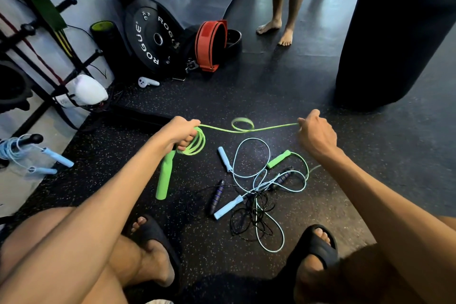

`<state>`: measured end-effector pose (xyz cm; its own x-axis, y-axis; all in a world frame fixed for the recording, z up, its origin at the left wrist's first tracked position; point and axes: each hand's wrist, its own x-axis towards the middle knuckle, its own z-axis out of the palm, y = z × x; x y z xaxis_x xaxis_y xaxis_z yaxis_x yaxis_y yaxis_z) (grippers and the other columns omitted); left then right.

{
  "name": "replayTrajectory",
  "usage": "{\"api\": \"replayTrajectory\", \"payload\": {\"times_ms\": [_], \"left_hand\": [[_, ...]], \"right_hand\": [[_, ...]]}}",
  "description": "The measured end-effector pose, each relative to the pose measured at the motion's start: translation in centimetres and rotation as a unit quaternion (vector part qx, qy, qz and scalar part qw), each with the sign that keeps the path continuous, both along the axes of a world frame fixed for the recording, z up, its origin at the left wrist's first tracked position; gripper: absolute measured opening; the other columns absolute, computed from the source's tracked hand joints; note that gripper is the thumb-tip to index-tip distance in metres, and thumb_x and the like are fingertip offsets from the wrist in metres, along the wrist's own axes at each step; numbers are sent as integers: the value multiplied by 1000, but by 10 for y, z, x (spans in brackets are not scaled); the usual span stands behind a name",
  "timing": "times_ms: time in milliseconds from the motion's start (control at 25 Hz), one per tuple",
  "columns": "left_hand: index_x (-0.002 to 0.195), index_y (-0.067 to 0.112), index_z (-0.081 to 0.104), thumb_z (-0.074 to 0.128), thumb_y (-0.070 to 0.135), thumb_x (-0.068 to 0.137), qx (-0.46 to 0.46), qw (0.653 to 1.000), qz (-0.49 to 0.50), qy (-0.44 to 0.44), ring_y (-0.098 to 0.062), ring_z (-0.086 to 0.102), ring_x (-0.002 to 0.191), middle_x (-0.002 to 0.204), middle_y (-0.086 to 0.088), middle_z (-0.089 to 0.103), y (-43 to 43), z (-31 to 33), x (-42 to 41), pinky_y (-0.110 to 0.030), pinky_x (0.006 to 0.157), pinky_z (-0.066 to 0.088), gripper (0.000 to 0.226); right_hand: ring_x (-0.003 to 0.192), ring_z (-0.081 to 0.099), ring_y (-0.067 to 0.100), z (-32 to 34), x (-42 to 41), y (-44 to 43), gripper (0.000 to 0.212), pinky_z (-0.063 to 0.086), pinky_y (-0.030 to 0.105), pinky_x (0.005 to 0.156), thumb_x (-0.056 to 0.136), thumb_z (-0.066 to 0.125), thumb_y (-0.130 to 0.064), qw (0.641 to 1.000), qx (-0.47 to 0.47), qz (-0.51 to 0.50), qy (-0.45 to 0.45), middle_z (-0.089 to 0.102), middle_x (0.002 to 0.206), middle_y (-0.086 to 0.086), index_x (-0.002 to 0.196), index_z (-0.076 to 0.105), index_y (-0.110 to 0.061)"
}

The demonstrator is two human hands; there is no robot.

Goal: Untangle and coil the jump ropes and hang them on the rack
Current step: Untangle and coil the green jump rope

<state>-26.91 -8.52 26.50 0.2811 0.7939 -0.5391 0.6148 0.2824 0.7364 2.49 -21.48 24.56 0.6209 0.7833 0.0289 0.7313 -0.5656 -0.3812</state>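
On the floor (pixel 271 96): blue rope (pixel 225 158), black rope (pixel 246 226) lay tangled.
Left hand (pixel 182 131): gripped green coils (pixel 198 145).
Right hand (pixel 315 133): pinched slack (pixel 271 127).
Rack (pixel 32 139): one rope (pixel 56 157) hung.

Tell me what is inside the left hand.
The left hand grips green rope coils and the top of a green handle. Its fingers cover where rope and handle join.

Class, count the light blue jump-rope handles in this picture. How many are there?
4. On the floor: an upper handle and a lower handle. Hung on the rack at left: a top rack handle and a bottom rack handle. More may be hidden.
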Motion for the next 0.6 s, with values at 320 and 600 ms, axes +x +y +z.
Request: {"api": "replayTrajectory", "payload": {"times_ms": [320,600], "left_hand": [[60,16,34,32,20,98,-17,930,301,-211,-8,15,22,29,7,21,23,-4,-20,-11,34,15,38],[59,15,34,35,30,102,-83,933,155,-315,-9,16,26,33,7,20,5,17,-5,-20,35,20,46]], "right_hand": [[108,62,46,-5,16,-10,23,44,43,77,91,52,-3,993,-105,-9,-49,64,116,28,112,44,1],[104,64,40,-11,4,-1,20,46,36,76,91,54,-13,983,-170,73,-2,66,116,25,107,60,-2]]}}
